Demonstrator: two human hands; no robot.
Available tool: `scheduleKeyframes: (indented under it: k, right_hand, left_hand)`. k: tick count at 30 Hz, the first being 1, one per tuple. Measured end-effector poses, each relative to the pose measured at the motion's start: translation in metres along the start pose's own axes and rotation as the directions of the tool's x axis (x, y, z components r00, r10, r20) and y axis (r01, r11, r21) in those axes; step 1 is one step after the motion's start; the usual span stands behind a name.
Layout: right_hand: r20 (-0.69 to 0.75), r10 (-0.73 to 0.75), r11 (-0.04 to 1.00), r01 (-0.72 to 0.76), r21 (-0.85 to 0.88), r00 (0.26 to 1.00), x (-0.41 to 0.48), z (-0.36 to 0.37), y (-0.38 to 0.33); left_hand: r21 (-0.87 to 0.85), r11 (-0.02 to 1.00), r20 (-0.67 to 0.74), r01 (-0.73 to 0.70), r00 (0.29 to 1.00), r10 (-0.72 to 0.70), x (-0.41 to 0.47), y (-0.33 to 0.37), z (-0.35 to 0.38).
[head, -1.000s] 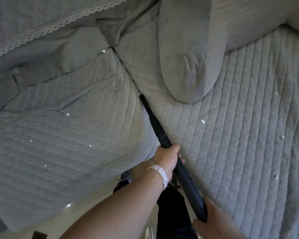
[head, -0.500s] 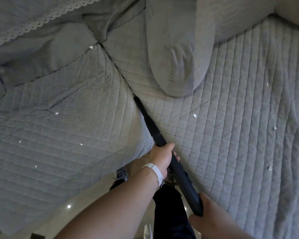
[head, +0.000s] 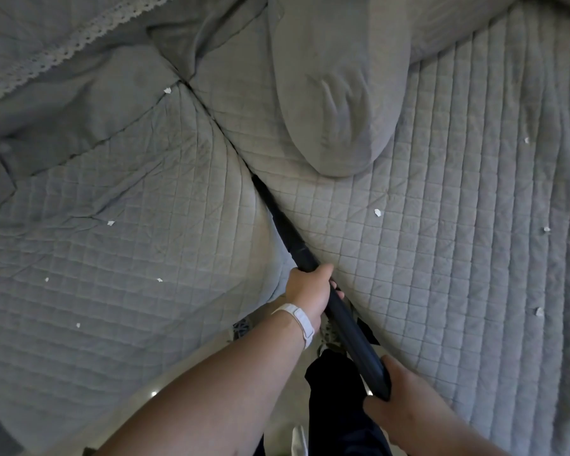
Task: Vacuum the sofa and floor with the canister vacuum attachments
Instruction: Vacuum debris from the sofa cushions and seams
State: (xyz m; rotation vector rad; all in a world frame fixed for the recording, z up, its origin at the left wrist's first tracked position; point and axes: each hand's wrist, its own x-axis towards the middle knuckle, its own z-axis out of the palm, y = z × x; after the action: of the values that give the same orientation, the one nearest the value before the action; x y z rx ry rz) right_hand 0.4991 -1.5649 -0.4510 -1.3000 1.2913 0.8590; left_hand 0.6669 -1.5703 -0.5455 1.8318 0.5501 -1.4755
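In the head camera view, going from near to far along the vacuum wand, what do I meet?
Right hand → wand → left hand → crevice nozzle → cushion seam → white scrap.

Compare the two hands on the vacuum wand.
The left hand grips the black wand midway up; the right hand holds its near end. The left wrist wears a white band; the right wrist is bare. Both hands curl round the wand.
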Motion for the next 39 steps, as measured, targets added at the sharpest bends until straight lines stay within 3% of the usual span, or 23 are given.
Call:
scheduleKeyframes:
  k: [17,39]
  right_hand:
    - [-0.028,-0.135,0.99,0.133,-0.053,0.991,0.033,-0.012,-0.048]
    - [-0.069,-0.164,0.984,0.159,-0.077,0.984,0.075,-0.023,-0.092]
  left_hand:
    - [0.012,0.993,-0.085,-0.115,0.99,0.116,0.028,0.057,-0.017]
    - [0.03,0.988,-0.093,-0.149,0.984,0.151,0.063,0.108,-0.032]
